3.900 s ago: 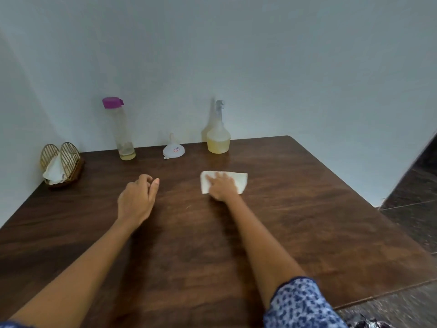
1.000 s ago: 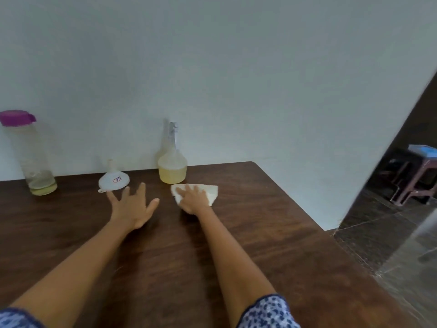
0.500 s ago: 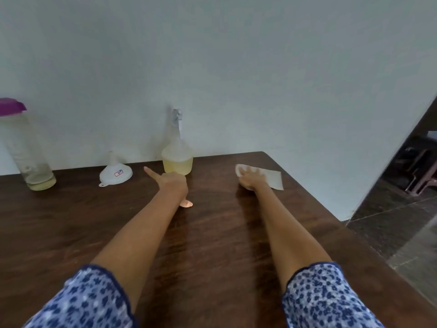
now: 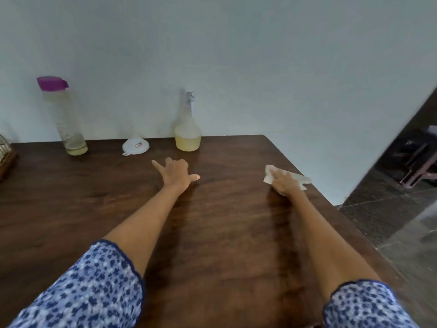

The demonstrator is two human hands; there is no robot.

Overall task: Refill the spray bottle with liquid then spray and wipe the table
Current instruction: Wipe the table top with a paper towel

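Head view: cloth [image 4: 298, 179] under right hand [image 4: 282, 183] (pressed flat).

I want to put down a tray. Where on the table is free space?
Bare wood lies between the two forearms, and left of the left hand toward the wire basket. The back edge is crowded: tall bottle, funnel, spray bottle. The right hand presses the cloth near the right edge.

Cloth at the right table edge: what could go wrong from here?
1. The cloth under the right hand overhangs the table edge; another outward stroke might drag it off.
2. The left hand rests just in front of the spray bottle and funnel; a forward sweep could knock them.
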